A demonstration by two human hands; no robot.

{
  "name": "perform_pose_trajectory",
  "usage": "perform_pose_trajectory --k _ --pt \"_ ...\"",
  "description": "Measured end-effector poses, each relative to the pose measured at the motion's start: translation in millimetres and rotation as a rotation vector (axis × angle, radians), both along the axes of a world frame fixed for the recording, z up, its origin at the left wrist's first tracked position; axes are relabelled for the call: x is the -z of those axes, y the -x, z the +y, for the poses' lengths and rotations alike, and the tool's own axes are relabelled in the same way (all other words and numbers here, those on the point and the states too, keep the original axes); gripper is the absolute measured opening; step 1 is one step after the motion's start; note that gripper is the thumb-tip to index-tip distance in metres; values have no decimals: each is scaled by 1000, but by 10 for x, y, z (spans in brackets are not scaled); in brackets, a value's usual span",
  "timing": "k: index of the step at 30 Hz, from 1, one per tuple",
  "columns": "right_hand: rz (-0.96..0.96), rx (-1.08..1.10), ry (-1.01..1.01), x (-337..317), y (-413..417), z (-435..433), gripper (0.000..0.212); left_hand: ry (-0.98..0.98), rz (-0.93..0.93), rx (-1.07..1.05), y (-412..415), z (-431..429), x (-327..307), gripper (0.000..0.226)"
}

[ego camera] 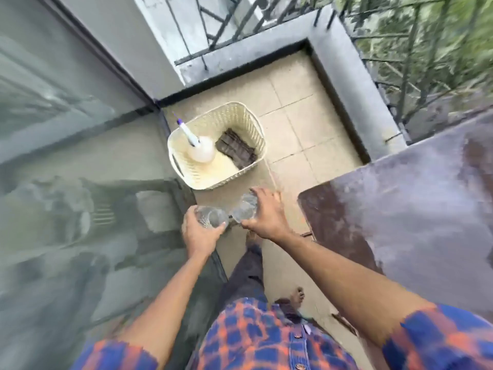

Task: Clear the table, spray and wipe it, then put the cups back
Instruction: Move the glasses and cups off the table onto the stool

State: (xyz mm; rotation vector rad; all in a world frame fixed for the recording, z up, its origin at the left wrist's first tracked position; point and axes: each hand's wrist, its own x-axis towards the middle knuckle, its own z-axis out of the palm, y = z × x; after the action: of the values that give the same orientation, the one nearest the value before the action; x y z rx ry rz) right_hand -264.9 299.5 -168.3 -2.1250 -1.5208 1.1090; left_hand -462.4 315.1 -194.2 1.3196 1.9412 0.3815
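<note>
Nearest to us is a blue and orange checked shirt point(266, 337), its sleeves rolled back on both forearms. Below it we see dark trousers and a bare foot point(296, 296) on the tiled floor point(306, 124).

Both arms reach forward. The left hand point(198, 233) curls round the left cup point(210, 216), a clear one held by its side. The right hand point(269, 217) grips the right cup point(244, 209), also clear, from above with fingers spread over it. The two cups are held in the air just beside each other, off the table point(413, 209), whose dark, smeared top lies to the right.

Just beyond the cups a cream woven basket point(232, 180) stands on the floor against a glass door point(66, 156). In it we see a white spray bottle point(200, 149) with a blue-tipped nozzle and, beside it, a folded dark cloth point(234, 150). A low concrete ledge and a black metal railing point(240, 20) close off the floor, with green foliage point(426, 49) behind.

The bottle is too blurred for us to read any label.
</note>
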Motion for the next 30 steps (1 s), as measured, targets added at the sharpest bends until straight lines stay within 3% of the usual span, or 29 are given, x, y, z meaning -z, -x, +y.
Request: perform_pose_trajectory --k 7,15,23,30 --pt "-130 -4 123 784 298 474 89 98 86 4 95 262 521 90" --pt "-194 -142 86 1187 581 545 94 82 134 -6 38 476 827 89" --pt "19 2 116 1214 728 487 98 120 113 29 19 504 833 102" --pt "151 280 232 1053 559 425 104 244 25 -180 88 387 644 109"
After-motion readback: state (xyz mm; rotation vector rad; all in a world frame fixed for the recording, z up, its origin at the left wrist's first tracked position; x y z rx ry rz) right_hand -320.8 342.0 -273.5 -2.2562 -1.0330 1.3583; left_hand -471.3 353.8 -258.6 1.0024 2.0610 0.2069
